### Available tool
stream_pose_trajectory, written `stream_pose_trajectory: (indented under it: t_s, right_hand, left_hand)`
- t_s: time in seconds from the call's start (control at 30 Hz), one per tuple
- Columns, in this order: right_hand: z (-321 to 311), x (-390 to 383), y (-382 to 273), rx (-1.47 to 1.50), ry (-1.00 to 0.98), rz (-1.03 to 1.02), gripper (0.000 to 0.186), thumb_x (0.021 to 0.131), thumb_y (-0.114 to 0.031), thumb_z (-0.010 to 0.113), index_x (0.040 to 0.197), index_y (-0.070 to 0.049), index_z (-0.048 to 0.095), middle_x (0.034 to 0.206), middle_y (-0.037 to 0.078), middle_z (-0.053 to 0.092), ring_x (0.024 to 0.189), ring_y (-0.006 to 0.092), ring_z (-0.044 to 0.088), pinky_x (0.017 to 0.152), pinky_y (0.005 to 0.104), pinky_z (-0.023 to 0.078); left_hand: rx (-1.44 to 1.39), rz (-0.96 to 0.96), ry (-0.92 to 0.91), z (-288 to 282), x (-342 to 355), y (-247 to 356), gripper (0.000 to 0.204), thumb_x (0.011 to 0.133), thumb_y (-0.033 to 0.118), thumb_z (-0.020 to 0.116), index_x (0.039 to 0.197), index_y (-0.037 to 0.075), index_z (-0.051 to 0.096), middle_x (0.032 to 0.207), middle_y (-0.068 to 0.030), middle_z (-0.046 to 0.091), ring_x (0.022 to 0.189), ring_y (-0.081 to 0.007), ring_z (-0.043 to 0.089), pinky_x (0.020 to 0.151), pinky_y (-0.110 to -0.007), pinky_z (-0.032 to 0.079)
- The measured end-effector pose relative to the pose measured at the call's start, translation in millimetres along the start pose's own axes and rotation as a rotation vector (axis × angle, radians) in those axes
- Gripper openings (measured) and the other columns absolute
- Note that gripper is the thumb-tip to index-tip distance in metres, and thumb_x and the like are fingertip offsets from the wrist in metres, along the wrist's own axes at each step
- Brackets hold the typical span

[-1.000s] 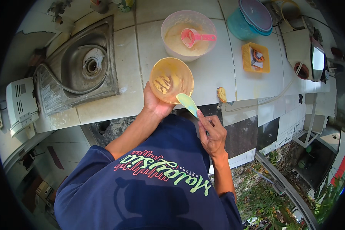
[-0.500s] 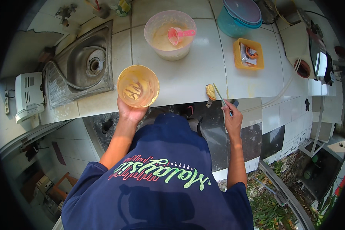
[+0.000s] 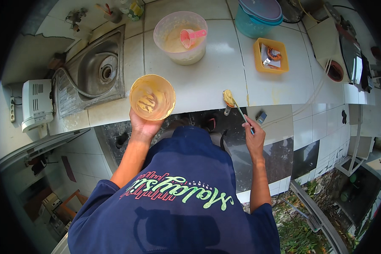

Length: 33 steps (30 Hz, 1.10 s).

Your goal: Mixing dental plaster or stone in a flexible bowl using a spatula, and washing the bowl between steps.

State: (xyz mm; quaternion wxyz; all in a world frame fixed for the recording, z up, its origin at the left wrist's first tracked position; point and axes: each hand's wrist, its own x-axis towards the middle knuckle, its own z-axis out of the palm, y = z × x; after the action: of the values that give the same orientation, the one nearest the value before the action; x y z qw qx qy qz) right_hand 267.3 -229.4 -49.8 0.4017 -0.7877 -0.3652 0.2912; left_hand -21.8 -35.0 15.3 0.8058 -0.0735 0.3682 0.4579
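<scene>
My left hand (image 3: pixel 143 126) holds up a pale yellow plastic tub (image 3: pixel 167 91), its open mouth facing me. Creamy yellow residue (image 3: pixel 146 103) is smeared across its bottom and wall. At the right, my right hand (image 3: pixel 255 134) is closed around a slim tool (image 3: pixel 240 111) with a green-blue handle. The tool's far end meets a small lump of yellow cream (image 3: pixel 227 95) at the counter's front edge. Under the cream shows an orange rim, with a grey tab below it; whether this belongs to the tool or is separate I cannot tell.
Behind stands a translucent tub (image 3: pixel 192 58) of pale mixture with a pink measuring cup (image 3: pixel 190 39). A teal lidded container (image 3: pixel 252 25) and a yellow basket (image 3: pixel 277 68) are farther right on the white tiled counter (image 3: pixel 216 63). A steel sink (image 3: pixel 92 67) lies left.
The tool's end has come down toward me against the cream lump; it was beside it before. The counter and things on it have shifted slightly left in view. My left hand holds the tub much as before.
</scene>
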Motion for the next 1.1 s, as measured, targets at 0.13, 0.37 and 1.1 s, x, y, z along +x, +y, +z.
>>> stream_pose_trajectory:
  t_s: [0.13,0.37,1.1]
  right_hand:
    - [-6,-4,9,0.026,0.005,0.088,0.026,0.092,-0.011,0.058,0.116,-0.004,0.067,0.085,0.01,0.071,0.074,0.0132,0.063,0.069,0.027,0.048]
    - [5,24,22,0.161,-0.057,0.111,0.028,0.095,-0.016,0.057,0.118,-0.005,0.066,0.08,0.004,0.071,0.072,0.0065,0.057,0.065,0.024,0.045]
    - [-7,-23,-52,0.083,0.028,-0.357,0.033,0.084,0.002,0.062,0.116,-0.005,0.067,0.085,0.01,0.065,0.072,0.0184,0.063,0.065,0.0272,0.05]
  left_hand:
    - [0.003,-0.025,-0.028,-1,1,-1,0.049,0.092,0.044,0.054,0.126,0.009,0.051,0.125,-0.0097,0.056,0.118,-0.0305,0.052,0.103,-0.051,0.042]
    - [-0.022,-0.058,-0.058,-5,-4,-6,0.046,0.093,0.038,0.053,0.128,0.008,0.05,0.127,-0.0119,0.055,0.121,-0.0308,0.051,0.105,-0.051,0.039]
    - [0.014,-0.053,-0.016,6,1,-44,0.048,0.093,0.041,0.048,0.128,0.009,0.05,0.127,-0.0116,0.053,0.119,-0.0319,0.051,0.103,-0.052,0.041]
